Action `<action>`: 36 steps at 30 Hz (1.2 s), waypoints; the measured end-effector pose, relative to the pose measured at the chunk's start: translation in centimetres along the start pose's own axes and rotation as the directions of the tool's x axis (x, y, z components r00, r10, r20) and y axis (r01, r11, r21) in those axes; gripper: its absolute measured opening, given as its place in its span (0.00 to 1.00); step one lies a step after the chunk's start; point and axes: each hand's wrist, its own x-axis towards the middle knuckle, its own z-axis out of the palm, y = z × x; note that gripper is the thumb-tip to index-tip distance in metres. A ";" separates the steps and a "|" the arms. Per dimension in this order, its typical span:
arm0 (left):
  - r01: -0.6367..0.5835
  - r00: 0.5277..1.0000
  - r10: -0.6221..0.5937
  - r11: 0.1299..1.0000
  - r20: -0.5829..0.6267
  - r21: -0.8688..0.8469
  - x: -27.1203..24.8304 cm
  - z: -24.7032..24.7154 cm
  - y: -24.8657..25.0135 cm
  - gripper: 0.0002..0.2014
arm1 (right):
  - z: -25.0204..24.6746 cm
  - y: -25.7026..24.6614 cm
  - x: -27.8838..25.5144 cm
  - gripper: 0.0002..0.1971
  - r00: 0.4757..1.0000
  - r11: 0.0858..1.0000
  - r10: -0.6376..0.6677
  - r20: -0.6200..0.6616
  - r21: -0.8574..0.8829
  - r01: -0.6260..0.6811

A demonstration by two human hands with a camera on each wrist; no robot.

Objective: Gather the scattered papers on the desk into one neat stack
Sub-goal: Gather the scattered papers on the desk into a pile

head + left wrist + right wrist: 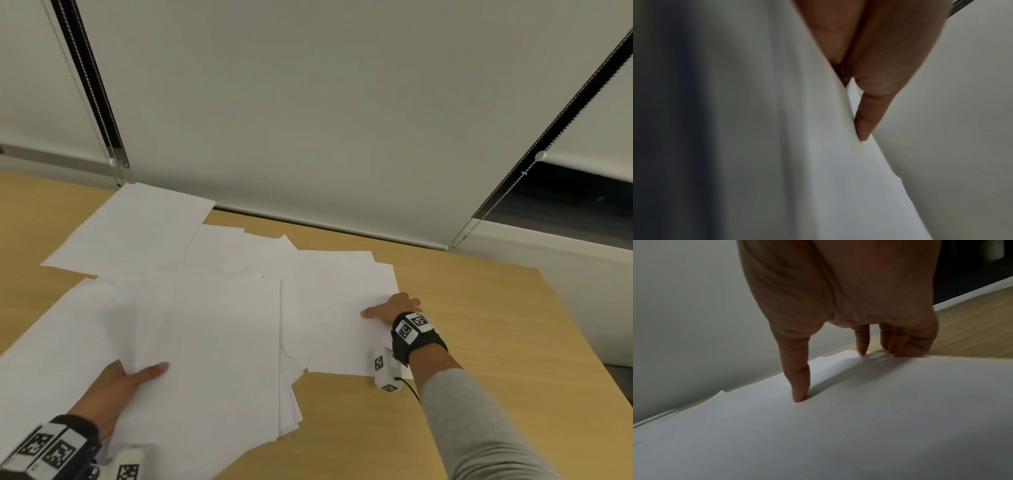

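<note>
Mostly hidden: left hand [116,387] fingers under papers [219,346], probably gripping

Your papers [219,308] are plain white sheets, fanned loosely across the tan desk [479,325] and overlapping at odd angles. The largest bunch [205,377] lies nearest you on the left, its edges uneven and its lower right corners splayed. A smaller group [335,308] sits to its right, flat on the desk. One sheet [133,229] lies at the far left, skewed and partly over the others.
</note>
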 end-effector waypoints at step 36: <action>0.048 0.999 -0.046 0.998 -0.028 0.042 0.4 0.0 0.3 0.15 | -0.1 -0.9 0.2 0.38 0.885 0.728 -0.395 0.248 0.672 0.137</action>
